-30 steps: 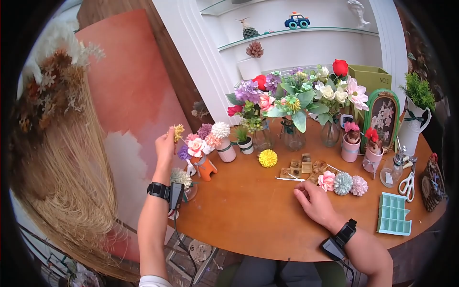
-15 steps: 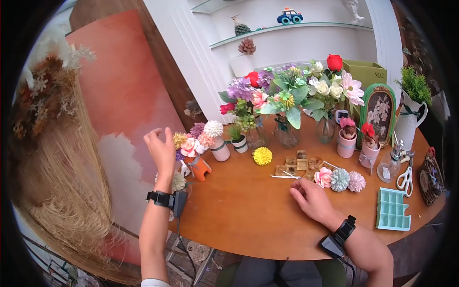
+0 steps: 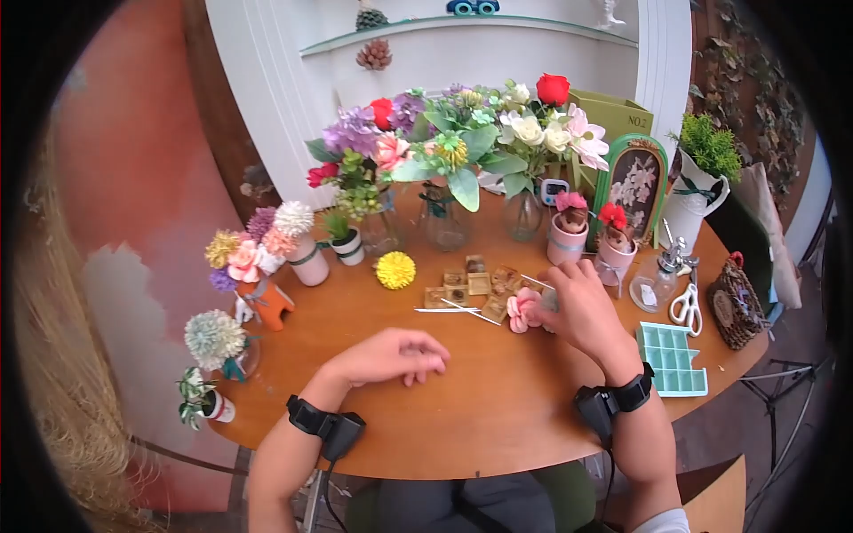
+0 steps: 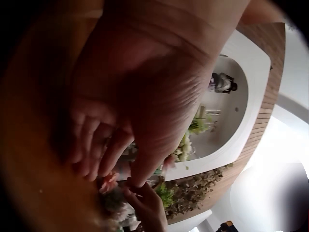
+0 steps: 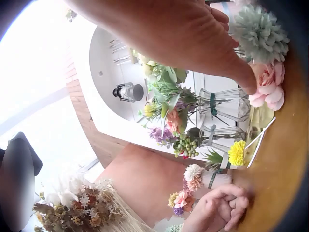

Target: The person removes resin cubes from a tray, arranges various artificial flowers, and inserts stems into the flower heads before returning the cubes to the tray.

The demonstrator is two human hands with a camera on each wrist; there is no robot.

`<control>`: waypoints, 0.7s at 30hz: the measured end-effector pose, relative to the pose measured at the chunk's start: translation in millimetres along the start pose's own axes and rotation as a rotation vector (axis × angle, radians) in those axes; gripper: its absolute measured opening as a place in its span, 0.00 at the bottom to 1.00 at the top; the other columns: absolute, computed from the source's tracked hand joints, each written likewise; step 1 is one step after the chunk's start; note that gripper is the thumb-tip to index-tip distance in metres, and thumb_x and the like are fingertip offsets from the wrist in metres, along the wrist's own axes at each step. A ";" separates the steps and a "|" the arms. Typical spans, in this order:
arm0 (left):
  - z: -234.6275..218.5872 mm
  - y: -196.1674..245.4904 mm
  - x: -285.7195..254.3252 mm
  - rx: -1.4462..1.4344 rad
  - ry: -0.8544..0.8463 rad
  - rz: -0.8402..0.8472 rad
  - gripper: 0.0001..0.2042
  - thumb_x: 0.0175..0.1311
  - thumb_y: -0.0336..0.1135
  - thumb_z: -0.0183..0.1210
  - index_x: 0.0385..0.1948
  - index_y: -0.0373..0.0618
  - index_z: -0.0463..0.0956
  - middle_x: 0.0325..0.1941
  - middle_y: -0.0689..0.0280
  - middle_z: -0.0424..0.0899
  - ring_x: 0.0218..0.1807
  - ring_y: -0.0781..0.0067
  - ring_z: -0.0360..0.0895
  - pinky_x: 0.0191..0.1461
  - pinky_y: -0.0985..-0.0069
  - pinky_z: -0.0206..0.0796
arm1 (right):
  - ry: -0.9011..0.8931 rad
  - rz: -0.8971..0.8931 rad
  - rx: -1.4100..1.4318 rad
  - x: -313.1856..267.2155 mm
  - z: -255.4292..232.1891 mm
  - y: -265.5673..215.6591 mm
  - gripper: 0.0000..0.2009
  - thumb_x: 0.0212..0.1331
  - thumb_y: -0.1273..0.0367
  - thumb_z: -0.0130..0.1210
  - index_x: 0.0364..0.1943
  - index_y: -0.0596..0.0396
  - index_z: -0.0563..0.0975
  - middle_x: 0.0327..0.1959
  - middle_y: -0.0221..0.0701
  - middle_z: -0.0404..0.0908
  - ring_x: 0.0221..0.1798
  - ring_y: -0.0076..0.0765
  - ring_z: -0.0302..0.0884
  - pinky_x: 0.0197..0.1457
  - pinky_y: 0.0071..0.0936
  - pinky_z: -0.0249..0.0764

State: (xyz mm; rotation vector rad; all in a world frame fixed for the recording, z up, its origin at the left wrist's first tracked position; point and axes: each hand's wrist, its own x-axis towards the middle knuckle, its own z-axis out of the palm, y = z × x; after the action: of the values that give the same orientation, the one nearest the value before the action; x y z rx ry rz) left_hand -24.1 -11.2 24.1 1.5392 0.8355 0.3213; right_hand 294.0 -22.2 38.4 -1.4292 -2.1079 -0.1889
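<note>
In the head view my left hand hovers over the front of the table, fingers loosely bent, holding nothing. My right hand reaches over the loose flowers, its fingers spread. Its thumb is at the pink flower, and a grey-green pompom shows partly beneath the hand. The right wrist view shows the thumb against or very near the pink flower, with the grey-green pompom beside it. The pale pink pompom is hidden in the head view. At the left, a yellow flower stands among others in the orange vase.
White sticks and small amber boxes lie behind my hands, near a yellow pompom. Glass vases of flowers line the back. Scissors and a teal tray are at the right.
My left hand has let go of the yellow flower at the orange vase and moved right over the table. My right hand has moved from the tabletop onto the loose flowers. The head view has turned right.
</note>
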 end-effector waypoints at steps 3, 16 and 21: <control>-1.1 -13.1 14.9 -0.104 0.144 -0.030 0.13 0.72 0.36 0.56 0.47 0.34 0.77 0.41 0.63 0.83 0.33 0.80 0.78 0.31 0.82 0.73 | -0.149 -0.026 -0.021 -0.7 5.4 -5.9 0.18 0.48 0.65 0.69 0.44 0.55 0.79 0.45 0.38 0.77 0.55 0.49 0.69 0.58 0.41 0.68; 7.1 -22.6 5.3 -0.238 0.222 0.135 0.14 0.70 0.35 0.59 0.50 0.34 0.74 0.42 0.63 0.81 0.35 0.79 0.78 0.36 0.81 0.73 | -0.014 -0.036 0.630 4.0 19.8 -48.5 0.07 0.57 0.77 0.62 0.38 0.53 0.77 0.35 0.29 0.79 0.42 0.33 0.78 0.40 0.27 0.74; 16.1 -28.3 9.4 -0.240 0.333 0.291 0.16 0.67 0.33 0.63 0.51 0.35 0.74 0.41 0.66 0.80 0.37 0.81 0.78 0.41 0.82 0.72 | -0.127 -0.192 0.769 -8.7 47.5 -69.5 0.10 0.54 0.79 0.63 0.39 0.56 0.76 0.40 0.32 0.77 0.44 0.36 0.78 0.46 0.30 0.76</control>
State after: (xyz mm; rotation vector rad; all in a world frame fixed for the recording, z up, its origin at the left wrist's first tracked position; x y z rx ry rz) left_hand -16.0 -18.6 -7.9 1.3982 0.7934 0.8784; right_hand 216.5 -38.1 8.5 -0.7934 -2.0675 0.5947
